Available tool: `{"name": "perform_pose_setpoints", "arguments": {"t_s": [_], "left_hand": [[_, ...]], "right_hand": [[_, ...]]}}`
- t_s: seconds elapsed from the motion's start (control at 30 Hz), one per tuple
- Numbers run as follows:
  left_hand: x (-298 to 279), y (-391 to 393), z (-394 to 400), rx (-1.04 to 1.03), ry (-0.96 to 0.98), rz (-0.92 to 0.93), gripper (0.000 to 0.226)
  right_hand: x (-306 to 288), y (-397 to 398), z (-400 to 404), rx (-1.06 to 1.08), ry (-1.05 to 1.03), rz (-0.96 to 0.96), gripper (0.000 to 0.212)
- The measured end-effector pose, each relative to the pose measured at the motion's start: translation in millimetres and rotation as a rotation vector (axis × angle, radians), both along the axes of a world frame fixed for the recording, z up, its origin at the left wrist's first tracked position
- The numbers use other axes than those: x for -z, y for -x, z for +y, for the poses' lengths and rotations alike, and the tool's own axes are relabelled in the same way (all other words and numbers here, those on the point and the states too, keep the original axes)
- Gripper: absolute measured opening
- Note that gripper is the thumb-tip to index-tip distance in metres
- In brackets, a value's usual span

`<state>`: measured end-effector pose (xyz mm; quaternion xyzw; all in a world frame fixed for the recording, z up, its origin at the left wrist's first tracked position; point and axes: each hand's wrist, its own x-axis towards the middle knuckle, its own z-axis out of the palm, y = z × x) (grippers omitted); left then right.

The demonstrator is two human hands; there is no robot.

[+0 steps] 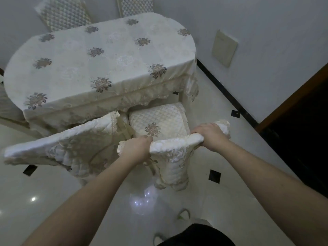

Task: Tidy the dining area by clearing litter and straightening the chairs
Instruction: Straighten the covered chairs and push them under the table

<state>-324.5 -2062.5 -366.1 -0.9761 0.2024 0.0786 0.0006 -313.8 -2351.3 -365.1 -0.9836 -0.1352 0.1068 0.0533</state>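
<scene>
Left hand (pixel 135 149): fingers curled over the left end of the top rail of the covered chair (pixel 170 139), grasping it. Right hand (pixel 210 134): clenched round the rail's right end. Chair: centre of the frame, seat (pixel 158 121) facing the table (pixel 99 64) and partly under the tablecloth's lace edge; top rail running left to right, rising slightly to the right. Second chair (pixel 62 148): just beside it at lower left, backrest angled toward the lower left. Two more chair backs (pixel 63 13): upper left, behind the table. Floor (pixel 53 201): glossy pale tile with dark diamond insets.
</scene>
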Motion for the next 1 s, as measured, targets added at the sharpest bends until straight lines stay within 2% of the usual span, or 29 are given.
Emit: {"name": "perform_pose_setpoints", "arguments": {"t_s": [0.17, 0.63, 0.83, 1.0], "left_hand": [[12, 2, 0, -0.066, 0.12, -0.01, 0.023], [12, -45, -49, -0.151, 0.108, -0.029, 0.026], [4, -67, -66, -0.216, 0.018, 0.005, 0.021], [-4, -94, -68, -0.309, -0.132, 0.037, 0.025]], "right_hand": [[3, -2, -4, 0.008, -0.01, 0.002, 0.03], [-4, -75, -48, -0.102, 0.05, 0.0, 0.035], [-5, -107, -60, -0.111, 0.031, -0.007, 0.035], [-5, -133, -50, -0.113, 0.03, 0.016, 0.041]]}}
